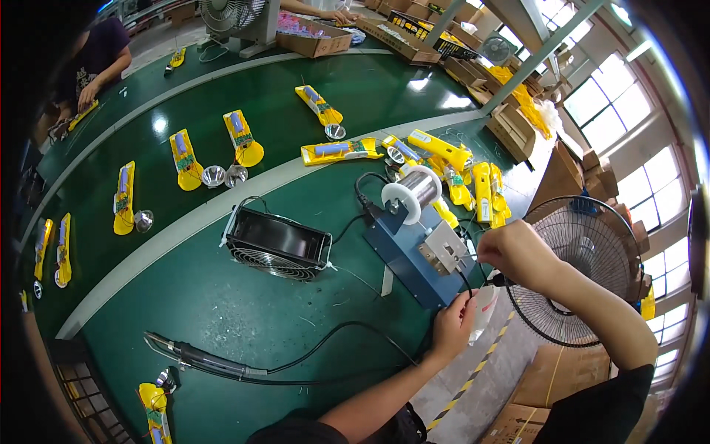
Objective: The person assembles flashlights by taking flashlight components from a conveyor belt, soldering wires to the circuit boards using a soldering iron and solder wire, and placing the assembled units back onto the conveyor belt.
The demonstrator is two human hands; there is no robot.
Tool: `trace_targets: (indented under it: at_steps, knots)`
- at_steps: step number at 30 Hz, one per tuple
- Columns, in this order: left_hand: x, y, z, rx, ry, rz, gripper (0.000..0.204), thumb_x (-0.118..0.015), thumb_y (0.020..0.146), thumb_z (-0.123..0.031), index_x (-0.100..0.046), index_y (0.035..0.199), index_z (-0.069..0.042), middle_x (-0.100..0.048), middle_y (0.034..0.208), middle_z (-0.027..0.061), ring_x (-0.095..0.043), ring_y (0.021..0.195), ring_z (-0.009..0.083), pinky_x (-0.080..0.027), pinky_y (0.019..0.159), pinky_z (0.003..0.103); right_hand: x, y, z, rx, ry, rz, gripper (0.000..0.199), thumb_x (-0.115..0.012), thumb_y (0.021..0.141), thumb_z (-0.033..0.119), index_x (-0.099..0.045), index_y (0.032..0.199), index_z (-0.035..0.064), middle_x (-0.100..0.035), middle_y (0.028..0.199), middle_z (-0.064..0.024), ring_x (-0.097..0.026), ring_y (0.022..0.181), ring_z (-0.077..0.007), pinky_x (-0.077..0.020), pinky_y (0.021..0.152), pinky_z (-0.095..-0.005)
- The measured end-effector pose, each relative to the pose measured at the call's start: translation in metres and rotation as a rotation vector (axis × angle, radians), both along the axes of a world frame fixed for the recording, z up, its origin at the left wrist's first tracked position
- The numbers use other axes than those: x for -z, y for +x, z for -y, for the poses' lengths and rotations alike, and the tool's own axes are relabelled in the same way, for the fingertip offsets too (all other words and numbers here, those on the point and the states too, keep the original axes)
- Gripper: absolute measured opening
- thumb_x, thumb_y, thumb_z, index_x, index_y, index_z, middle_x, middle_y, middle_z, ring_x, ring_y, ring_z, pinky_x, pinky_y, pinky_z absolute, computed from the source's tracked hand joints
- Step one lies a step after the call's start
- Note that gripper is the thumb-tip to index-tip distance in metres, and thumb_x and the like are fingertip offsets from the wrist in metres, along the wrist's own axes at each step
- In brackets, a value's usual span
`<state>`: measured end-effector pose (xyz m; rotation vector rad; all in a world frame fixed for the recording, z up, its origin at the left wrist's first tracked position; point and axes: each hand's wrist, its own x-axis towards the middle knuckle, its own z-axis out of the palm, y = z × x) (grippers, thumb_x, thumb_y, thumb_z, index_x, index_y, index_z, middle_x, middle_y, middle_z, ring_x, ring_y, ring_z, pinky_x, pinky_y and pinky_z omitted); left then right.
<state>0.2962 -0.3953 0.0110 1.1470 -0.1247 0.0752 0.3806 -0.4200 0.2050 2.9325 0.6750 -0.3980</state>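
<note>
A blue solder wire feeder (pixel 403 255) stands at the right edge of the green bench, with a spool of solder wire (pixel 420 185) on top and a metal feed block (pixel 444 248) at its front. Just below that block, my left hand (pixel 452 325) is closed around a thin black cable. My right hand (pixel 514 251) is held beside the block with its fingers pinched together; whatever is between them is too small to name. A soldering iron (pixel 207 360) lies on the bench at the lower left, its black cable trailing toward the feeder.
A boxed black fan (pixel 277 240) sits mid-bench. Yellow flashlights (pixel 440 150) are piled behind the feeder; several opened flashlight halves (pixel 240 137) line the green belt (pixel 281 81). A large wire-caged fan (pixel 584 259) stands at right, above cardboard boxes (pixel 562 374). A co-worker (pixel 96 66) works at far left.
</note>
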Motion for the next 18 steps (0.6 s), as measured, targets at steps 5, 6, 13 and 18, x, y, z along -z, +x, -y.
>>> trace_targets:
  at_steps: [5, 6, 13, 18]
  knots:
    - [0.0019, -0.0003, 0.0016, 0.077, 0.005, -0.036, 0.020, -0.048, 0.086, -0.011, -0.056, 0.101, 0.000, -0.060, 0.076, 0.0096, -0.057, 0.062, 0.0134, -0.044, 0.057, 0.024, -0.0008, -0.0060, -0.0078, -0.160, -0.166, 0.024, 0.010, -0.059, 0.064, 0.004, -0.057, 0.074, 0.0034, -0.060, 0.070, -0.0111, -0.060, 0.068, -0.0272, -0.0484, 0.062, -0.0355]
    - [0.0030, 0.0005, 0.0017, 0.038, -0.005, -0.025, 0.020, -0.048, 0.086, -0.011, -0.056, 0.101, 0.000, -0.060, 0.076, 0.0096, -0.057, 0.062, 0.0134, -0.044, 0.057, 0.024, -0.0002, -0.0065, -0.0082, -0.165, -0.247, 0.018, 0.012, -0.057, 0.063, 0.002, -0.056, 0.075, 0.0036, -0.059, 0.071, -0.0106, -0.060, 0.069, -0.0273, -0.0487, 0.062, -0.0353]
    - [0.0031, 0.0004, 0.0008, 0.059, 0.031, -0.037, 0.020, -0.048, 0.086, -0.011, -0.056, 0.100, 0.000, -0.060, 0.074, 0.0099, -0.057, 0.061, 0.0140, -0.044, 0.057, 0.024, 0.0021, -0.0038, -0.0093, -0.222, -0.196, 0.090, 0.006, -0.056, 0.071, 0.010, -0.055, 0.073, 0.0043, -0.057, 0.068, -0.0108, -0.059, 0.064, -0.0281, -0.0474, 0.058, -0.0365]
    - [0.0008, 0.0002, -0.0003, 0.048, 0.027, -0.038, 0.020, -0.048, 0.086, -0.011, -0.056, 0.100, 0.000, -0.060, 0.074, 0.0098, -0.055, 0.059, 0.0133, -0.043, 0.056, 0.024, -0.0005, -0.0042, -0.0122, -0.179, -0.284, 0.018, 0.014, -0.057, 0.062, 0.000, -0.054, 0.075, 0.0024, -0.058, 0.072, -0.0110, -0.060, 0.071, -0.0282, -0.0487, 0.063, -0.0364]
